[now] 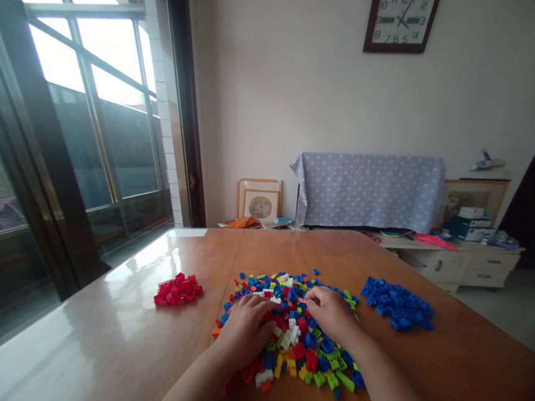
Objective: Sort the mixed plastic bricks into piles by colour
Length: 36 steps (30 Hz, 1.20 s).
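Note:
A mixed pile of toy building bricks in red, blue, white, yellow, green and orange is spread over the middle of the table. Over its left side lies my left hand, palm down, thumb apart from the bent fingers; bricks under the palm are hidden. My right hand reaches into the far right part of the pile, with thumb and fingers pinched at a small red brick. Apart from the pile, a heap of red bricks sits to the left and a heap of blue bricks to the right.
The brown wooden table reflects window light on its left. Beyond its far edge stand a low white cabinet, a dotted cloth over a wide object, and framed pictures. A clock hangs on the wall.

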Available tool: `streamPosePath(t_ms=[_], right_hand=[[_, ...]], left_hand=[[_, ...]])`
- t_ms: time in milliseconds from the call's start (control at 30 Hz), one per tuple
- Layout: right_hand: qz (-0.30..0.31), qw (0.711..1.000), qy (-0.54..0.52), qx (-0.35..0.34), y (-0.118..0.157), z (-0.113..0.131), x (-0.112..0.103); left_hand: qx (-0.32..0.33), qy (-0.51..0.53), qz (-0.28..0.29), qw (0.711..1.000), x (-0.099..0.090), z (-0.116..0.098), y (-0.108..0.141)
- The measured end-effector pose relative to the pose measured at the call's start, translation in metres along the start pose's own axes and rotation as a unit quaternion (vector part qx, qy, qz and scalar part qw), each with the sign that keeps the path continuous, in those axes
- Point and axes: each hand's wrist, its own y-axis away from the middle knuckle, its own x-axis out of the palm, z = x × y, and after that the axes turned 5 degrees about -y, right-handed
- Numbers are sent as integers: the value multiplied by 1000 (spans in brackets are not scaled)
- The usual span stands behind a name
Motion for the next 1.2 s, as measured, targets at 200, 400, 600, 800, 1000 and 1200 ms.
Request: streamPosePath(t_ms=[200,400,600,800,1000,1200], right_hand=[[51,997,-42,-27,8,19,3],[12,995,-93,19,3,9,-1],[10,990,-131,42,-1,0,3],[34,984,-174,15,5,23,6],[76,975,-207,-9,14,41,11],[81,970,-231,-6,15,40,16]], left_hand=[[21,6,-3,1000,7,5,2],[10,-10,10,1000,5,3,1],[-6,-18,2,1000,3,1,0],[-18,-1,-15,1000,1,-2,-1],[1,9,-24,1000,0,-4,-2],[-6,9,-45,999,2,-1,-4]])
